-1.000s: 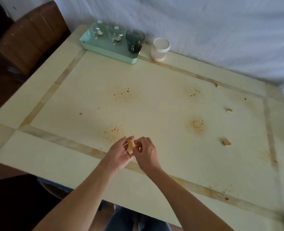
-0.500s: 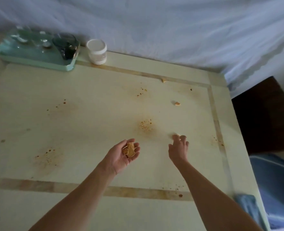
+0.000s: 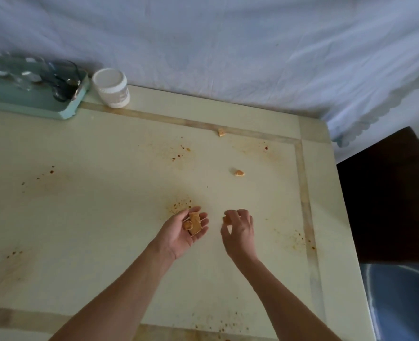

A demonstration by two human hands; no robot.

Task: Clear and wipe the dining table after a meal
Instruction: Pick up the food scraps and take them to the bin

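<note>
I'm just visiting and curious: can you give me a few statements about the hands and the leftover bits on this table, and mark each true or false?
1. The left hand cups food pieces in its open palm. True.
2. The right hand is empty. False: its fingertips pinch a small piece.
3. Two loose pieces lie on the table beyond the hands. True.
4. The white jar stands inside the green tray. False: it stands beside the tray.

Cream table w/ orange stains, 2 loose crumbs: far, mid
</note>
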